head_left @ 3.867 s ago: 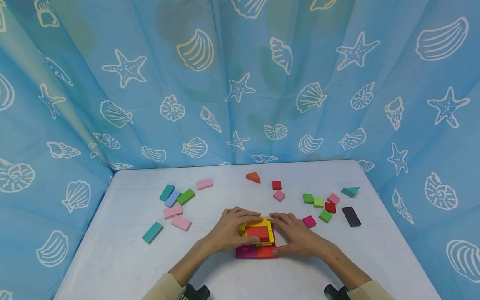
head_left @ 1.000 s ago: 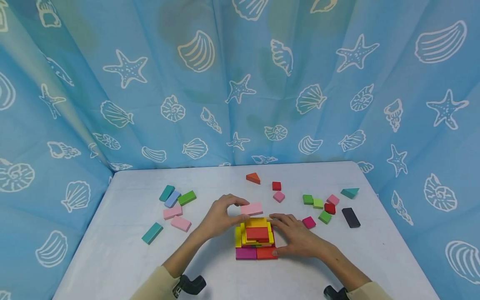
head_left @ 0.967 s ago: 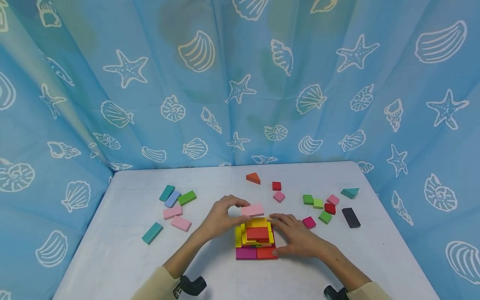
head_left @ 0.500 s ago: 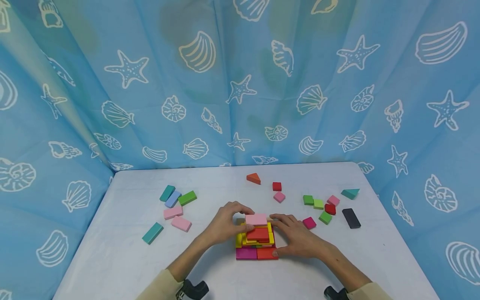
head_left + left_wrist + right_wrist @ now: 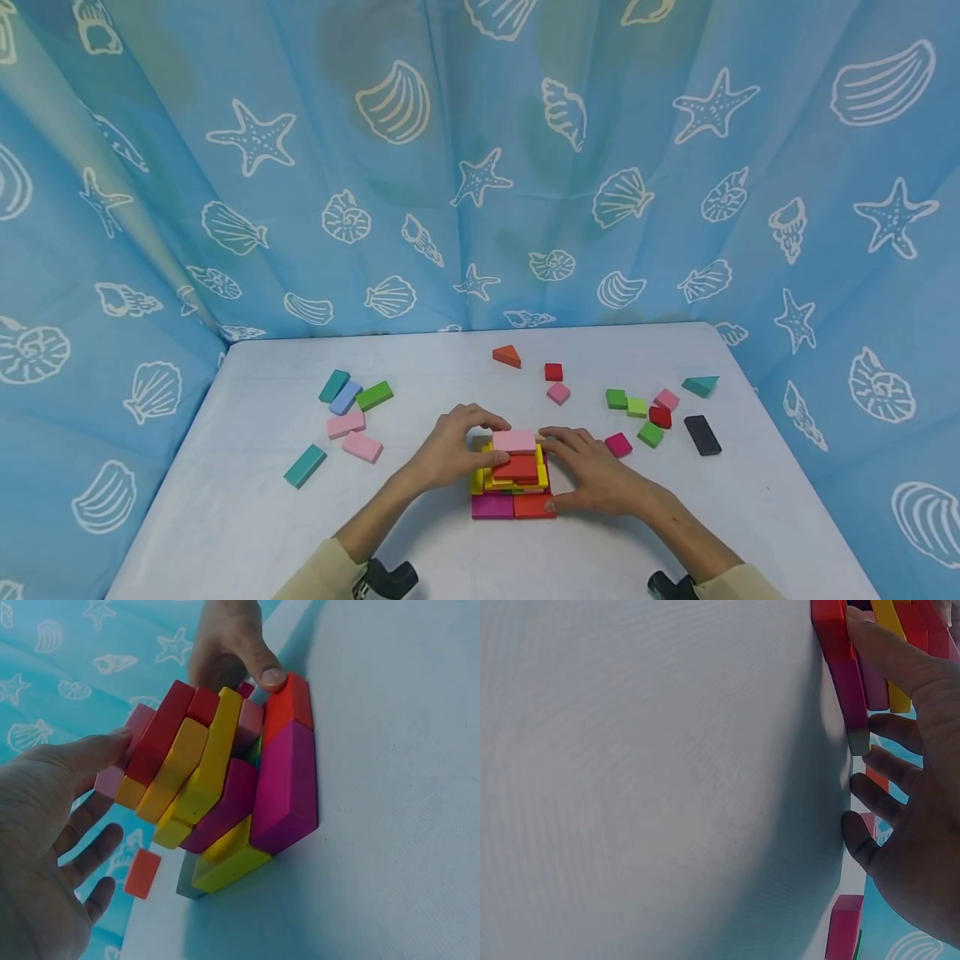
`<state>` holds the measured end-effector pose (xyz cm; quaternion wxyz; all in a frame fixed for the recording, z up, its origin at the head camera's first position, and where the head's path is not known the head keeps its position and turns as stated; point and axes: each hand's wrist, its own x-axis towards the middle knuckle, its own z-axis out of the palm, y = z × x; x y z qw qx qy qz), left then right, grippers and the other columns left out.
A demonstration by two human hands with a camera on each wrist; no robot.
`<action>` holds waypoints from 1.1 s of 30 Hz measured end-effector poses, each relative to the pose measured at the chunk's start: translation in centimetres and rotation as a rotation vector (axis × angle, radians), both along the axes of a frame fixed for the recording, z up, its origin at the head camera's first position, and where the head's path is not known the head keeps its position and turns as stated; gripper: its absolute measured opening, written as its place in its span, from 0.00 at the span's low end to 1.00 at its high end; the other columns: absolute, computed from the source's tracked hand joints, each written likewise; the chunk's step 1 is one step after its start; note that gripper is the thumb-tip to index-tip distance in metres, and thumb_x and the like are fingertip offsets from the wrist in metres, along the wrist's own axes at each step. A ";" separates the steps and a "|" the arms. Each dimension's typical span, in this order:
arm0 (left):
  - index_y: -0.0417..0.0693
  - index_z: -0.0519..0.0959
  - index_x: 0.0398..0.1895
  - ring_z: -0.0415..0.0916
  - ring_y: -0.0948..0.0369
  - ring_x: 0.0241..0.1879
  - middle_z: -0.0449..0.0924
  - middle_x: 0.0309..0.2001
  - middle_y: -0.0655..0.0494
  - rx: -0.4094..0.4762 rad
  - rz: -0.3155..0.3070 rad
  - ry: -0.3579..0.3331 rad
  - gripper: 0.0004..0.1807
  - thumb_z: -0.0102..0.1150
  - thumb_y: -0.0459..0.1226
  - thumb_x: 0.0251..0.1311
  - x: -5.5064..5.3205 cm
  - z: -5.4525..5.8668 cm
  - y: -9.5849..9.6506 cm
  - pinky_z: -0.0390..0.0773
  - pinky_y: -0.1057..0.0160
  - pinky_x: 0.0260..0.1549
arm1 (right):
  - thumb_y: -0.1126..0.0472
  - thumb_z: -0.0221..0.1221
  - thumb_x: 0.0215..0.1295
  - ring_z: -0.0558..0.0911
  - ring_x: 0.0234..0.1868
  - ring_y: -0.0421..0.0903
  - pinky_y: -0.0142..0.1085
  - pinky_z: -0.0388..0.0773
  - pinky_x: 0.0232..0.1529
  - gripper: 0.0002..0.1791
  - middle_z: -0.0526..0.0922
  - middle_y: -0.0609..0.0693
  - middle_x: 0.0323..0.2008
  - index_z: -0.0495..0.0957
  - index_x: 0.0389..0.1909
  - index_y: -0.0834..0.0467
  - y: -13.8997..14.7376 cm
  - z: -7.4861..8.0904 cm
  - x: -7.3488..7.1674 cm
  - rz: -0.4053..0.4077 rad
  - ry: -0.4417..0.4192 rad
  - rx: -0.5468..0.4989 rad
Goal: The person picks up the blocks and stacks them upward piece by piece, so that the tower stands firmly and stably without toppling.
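Note:
A stepped stack of coloured wooden blocks stands at the front middle of the table, with a purple block [image 5: 492, 507] and an orange-red block [image 5: 533, 506] at its front bottom. On top lies a pink block [image 5: 513, 441], right behind a red block [image 5: 515, 467]. My left hand [image 5: 453, 452] pinches this pink block, the thumb [image 5: 112, 746] on its near face and the index finger behind. My right hand [image 5: 592, 471] rests at the stack's right side. Its thumb [image 5: 870, 634] touches the orange-red block, and the other fingers are spread towards the back.
Loose teal, blue, green and pink blocks [image 5: 363, 447] lie at the left. Behind the stack are an orange triangle [image 5: 507, 357], a red cube [image 5: 553, 372] and a pink one [image 5: 558, 392]. Several small blocks, a teal triangle [image 5: 701, 386] and a black block [image 5: 702, 436] lie right.
My left hand has brought the pink block from the air behind the stack down and slightly right onto its top. My right hand has stayed at the stack's right side.

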<state>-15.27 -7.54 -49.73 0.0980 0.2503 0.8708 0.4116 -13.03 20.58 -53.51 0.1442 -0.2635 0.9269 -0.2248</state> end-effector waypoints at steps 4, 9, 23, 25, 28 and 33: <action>0.63 0.81 0.56 0.69 0.62 0.60 0.79 0.53 0.67 -0.008 0.000 0.008 0.23 0.71 0.52 0.57 -0.1 -0.1 0.0 0.68 0.43 0.61 | 0.33 0.71 0.49 0.62 0.72 0.53 0.61 0.68 0.65 0.50 0.60 0.47 0.75 0.66 0.73 0.44 0.0 0.0 0.0 -0.001 0.000 0.001; 0.63 0.81 0.56 0.68 0.62 0.60 0.79 0.53 0.66 -0.005 -0.002 0.008 0.23 0.71 0.52 0.56 -0.1 -0.3 0.0 0.69 0.45 0.60 | 0.33 0.71 0.49 0.62 0.72 0.53 0.61 0.68 0.65 0.50 0.60 0.47 0.75 0.66 0.73 0.45 0.0 0.0 0.0 0.002 0.003 0.004; 0.63 0.81 0.57 0.68 0.61 0.61 0.78 0.54 0.66 -0.008 -0.010 0.018 0.25 0.71 0.53 0.56 -0.1 0.0 -0.2 0.69 0.43 0.60 | 0.32 0.71 0.49 0.61 0.73 0.54 0.61 0.69 0.64 0.50 0.60 0.47 0.75 0.66 0.73 0.44 0.0 -0.1 -0.1 -0.010 -0.019 0.005; 0.63 0.81 0.58 0.69 0.61 0.61 0.78 0.54 0.65 0.005 -0.010 0.024 0.25 0.71 0.53 0.57 -0.2 0.2 -0.4 0.70 0.43 0.60 | 0.33 0.72 0.49 0.62 0.72 0.54 0.61 0.69 0.64 0.50 0.60 0.47 0.75 0.66 0.73 0.44 -0.1 -0.1 -0.2 -0.014 -0.016 0.005; 0.64 0.81 0.58 0.71 0.59 0.60 0.79 0.54 0.64 0.037 0.010 0.026 0.25 0.71 0.52 0.57 -0.5 0.5 -1.0 0.72 0.42 0.59 | 0.33 0.72 0.47 0.62 0.72 0.53 0.61 0.70 0.63 0.52 0.60 0.47 0.75 0.65 0.73 0.44 -0.1 -0.2 -0.2 -0.024 -0.012 0.008; 0.65 0.81 0.57 0.73 0.54 0.57 0.79 0.53 0.63 0.057 0.112 0.054 0.22 0.71 0.49 0.59 -1.9 0.5 -3.5 0.75 0.44 0.58 | 0.34 0.73 0.46 0.62 0.72 0.53 0.60 0.71 0.63 0.53 0.60 0.46 0.75 0.64 0.74 0.43 -0.2 -0.2 -0.1 -0.029 -0.004 0.014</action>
